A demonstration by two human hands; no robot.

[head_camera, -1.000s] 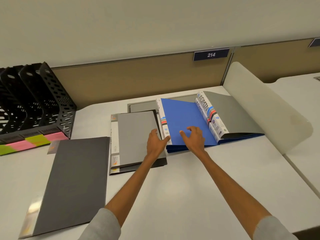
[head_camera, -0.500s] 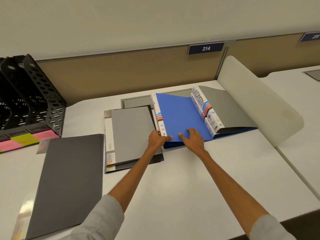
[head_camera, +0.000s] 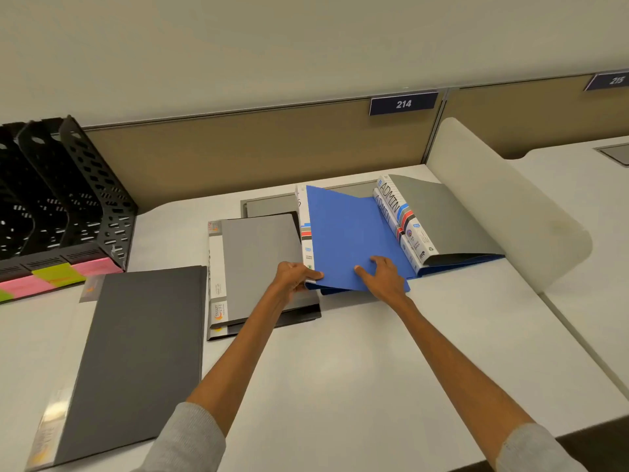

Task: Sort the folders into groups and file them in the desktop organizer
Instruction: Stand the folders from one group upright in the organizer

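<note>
Blue plastic folder [head_camera: 347, 240], at centre frame on the white tabletop [head_camera: 357, 362], has its near edge raised off the blue folders beneath. Your left hand [head_camera: 292, 277] pinches its near left corner, grip clamped on the cover, while your right hand [head_camera: 383, 277] lies flat on top, fingers spread and holding nothing. You appear to be mid-sort, pulling one blue folder from the pile. Two grey folders [head_camera: 258, 267] lie stacked just left; a dark grey folder [head_camera: 136, 352] lies lower left. Next, judge its group, then carry it to the black perforated desktop organizer [head_camera: 68, 199] at upper left, its slots seemingly empty.
</note>
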